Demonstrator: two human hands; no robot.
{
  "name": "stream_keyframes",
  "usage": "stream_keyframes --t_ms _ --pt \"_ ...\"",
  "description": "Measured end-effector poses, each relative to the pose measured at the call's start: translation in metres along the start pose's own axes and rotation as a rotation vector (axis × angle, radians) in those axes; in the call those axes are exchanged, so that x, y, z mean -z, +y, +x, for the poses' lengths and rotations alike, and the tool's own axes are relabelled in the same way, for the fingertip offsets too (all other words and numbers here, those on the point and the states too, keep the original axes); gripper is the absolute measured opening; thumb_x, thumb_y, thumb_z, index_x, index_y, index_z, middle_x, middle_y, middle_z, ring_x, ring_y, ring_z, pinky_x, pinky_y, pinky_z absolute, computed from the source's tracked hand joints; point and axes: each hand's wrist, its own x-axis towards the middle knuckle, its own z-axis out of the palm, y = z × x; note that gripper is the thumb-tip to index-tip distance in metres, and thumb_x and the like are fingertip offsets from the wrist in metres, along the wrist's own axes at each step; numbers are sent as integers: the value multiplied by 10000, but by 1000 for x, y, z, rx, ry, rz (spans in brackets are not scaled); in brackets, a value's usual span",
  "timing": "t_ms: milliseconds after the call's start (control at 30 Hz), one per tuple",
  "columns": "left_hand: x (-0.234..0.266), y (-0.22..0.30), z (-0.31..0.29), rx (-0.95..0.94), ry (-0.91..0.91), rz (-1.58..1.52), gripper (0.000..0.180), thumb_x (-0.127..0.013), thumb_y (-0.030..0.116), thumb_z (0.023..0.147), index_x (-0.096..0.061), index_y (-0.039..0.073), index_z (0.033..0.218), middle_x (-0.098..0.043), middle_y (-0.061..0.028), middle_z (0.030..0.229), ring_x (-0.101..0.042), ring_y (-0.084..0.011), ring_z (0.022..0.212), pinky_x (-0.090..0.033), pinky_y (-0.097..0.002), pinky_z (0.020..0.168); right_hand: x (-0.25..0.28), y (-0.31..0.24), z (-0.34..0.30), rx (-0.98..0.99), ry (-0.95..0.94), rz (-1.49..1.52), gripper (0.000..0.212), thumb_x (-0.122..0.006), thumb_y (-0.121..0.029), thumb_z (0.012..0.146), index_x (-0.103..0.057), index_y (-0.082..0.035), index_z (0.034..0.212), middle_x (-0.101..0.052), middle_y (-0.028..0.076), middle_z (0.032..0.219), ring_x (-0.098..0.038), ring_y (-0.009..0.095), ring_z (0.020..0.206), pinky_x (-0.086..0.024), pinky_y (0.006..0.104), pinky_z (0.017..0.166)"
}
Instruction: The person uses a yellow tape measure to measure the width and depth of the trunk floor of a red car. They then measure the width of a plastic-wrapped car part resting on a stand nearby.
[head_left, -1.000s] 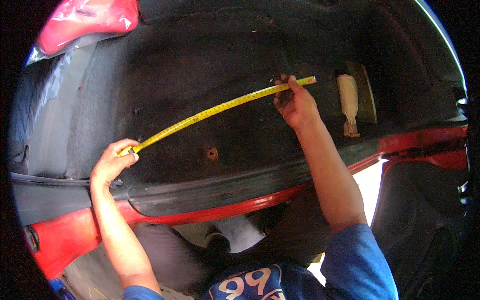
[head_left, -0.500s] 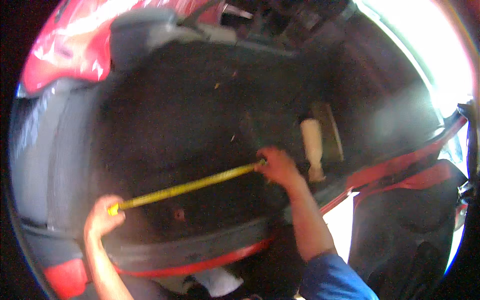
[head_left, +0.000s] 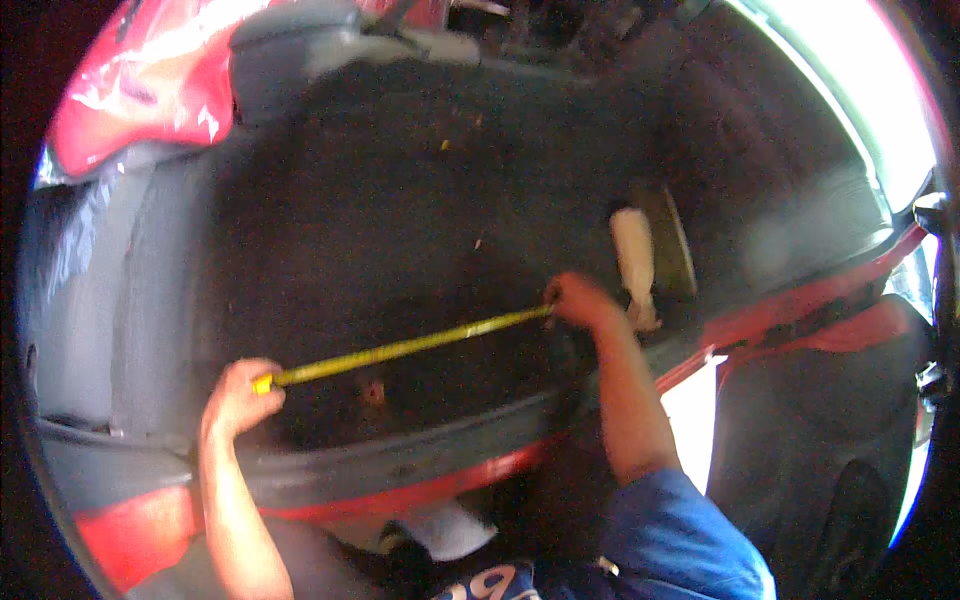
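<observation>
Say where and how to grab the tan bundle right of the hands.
Take the tan bundle around its thick middle, probably from the left: it narrows toward its near end, and a thin panel runs along its right side.

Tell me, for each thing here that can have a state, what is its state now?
Yellow measuring tape: pulled out, nearly straight.
Left hand: closed on the tape's left end.
Right hand: fingers curled at its right end.
Red seat-like piece: under clear, shiny plastic.
Beige bundle: lying unheld.
Car door: open.
</observation>
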Motion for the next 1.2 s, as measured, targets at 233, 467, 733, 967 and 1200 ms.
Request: stream_keyframes --t_ms 233,467,733,967,1200 --pt "2 4 0 -5 -29 -6 369 -685 133 678 -693 -7 1020 -686 -202 956 -663 -342 914 -510 -382 824 2 6 7 108 -33 -110 160 -756 -109 722 -740 -119 881 -709 145 979 -675 338 943 -537 448 839" --pt "5 8 -3 -18 48 39 350 -700 133 692 -687 -5 1015 -669 -207 972 -652 -354 936 -508 -392 839 -5 3 15 68 -56 -97 152 -756 -132 738 -740 -133 889 -711 136 989 -676 340 942 -537 443 838" --pt "0 -3 2 -24 139 118 353 -723 179 707 -681 47 1032 -634 -187 931 -632 -372 908 -508 -436 807 -8 5 14 88 -50 -35 166 -772 -159 734 -706 -105 877 -670 154 985 -637 330 1001 -516 445 859" --pt "-1 -8 3 38 124 174 381 -715 210 718 -693 60 1067 -643 -190 956 -634 -374 954 -515 -437 859 -11 -2 14 72 35 -108 198 -745 -44 700 -700 -51 893 -664 148 957 -649 324 932 -514 407 844" --pt "0 -9 4 50 86 121 406 -712 201 712 -691 60 1093 -650 -192 1052 -629 -366 1018 -511 -434 886 -12 5 14 179 100 -165 194 -755 -79 713 -697 -56 897 -655 166 964 -638 349 950 -505 427 841"
